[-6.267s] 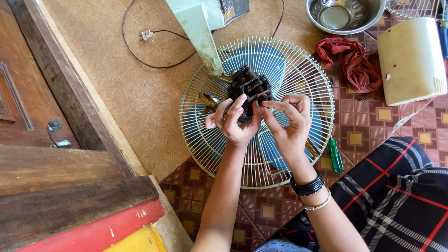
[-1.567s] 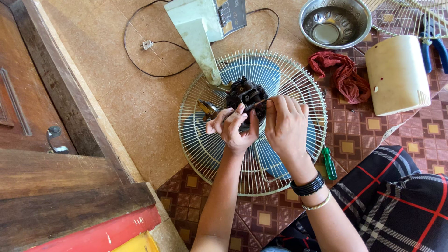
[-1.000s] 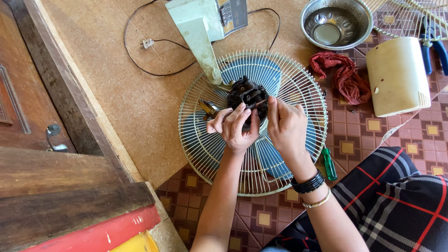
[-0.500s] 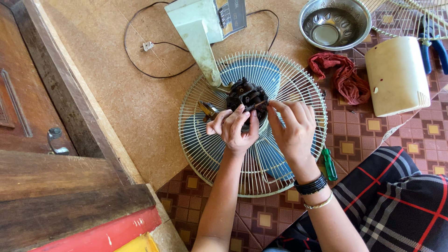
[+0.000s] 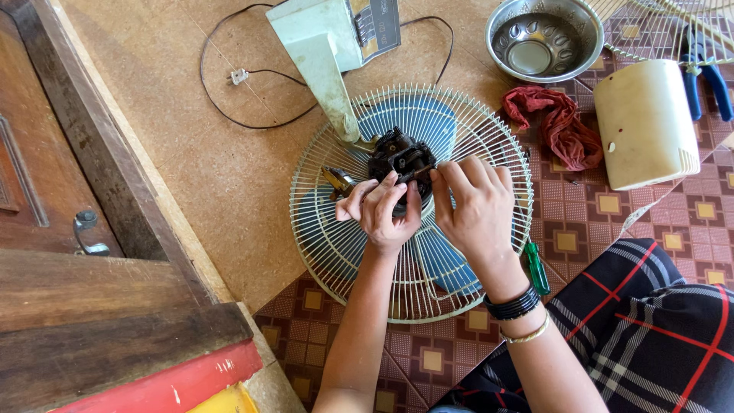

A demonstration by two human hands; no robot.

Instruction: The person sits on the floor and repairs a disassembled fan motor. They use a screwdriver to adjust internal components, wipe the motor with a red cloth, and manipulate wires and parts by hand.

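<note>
Two hands are working at the black motor [image 5: 401, 157] sitting in the middle of the wire fan guard [image 5: 329, 229], which is lying flat on the floor. The left hand [image 5: 380, 210] is curling round the motor's near side, bracing it, while the right hand [image 5: 475, 205] is pinching something small at the motor's right edge; what it is pinching is too small to tell. A slip looks likely to me: a fingertip could be catching between the guard wires, or a small part could be dropping through onto the blue blades [image 5: 443, 264] beneath. A green screwdriver [image 5: 536, 268] is lying just beside the right wrist, close enough to be knocked. Farther off, a red rag [image 5: 562, 126] and a cream housing [image 5: 644, 126] are resting on the patterned floor. The pale green stand [image 5: 325, 53], its black cord [image 5: 229, 99] and a steel bowl [image 5: 544, 38] are crowding the far edge.
</note>
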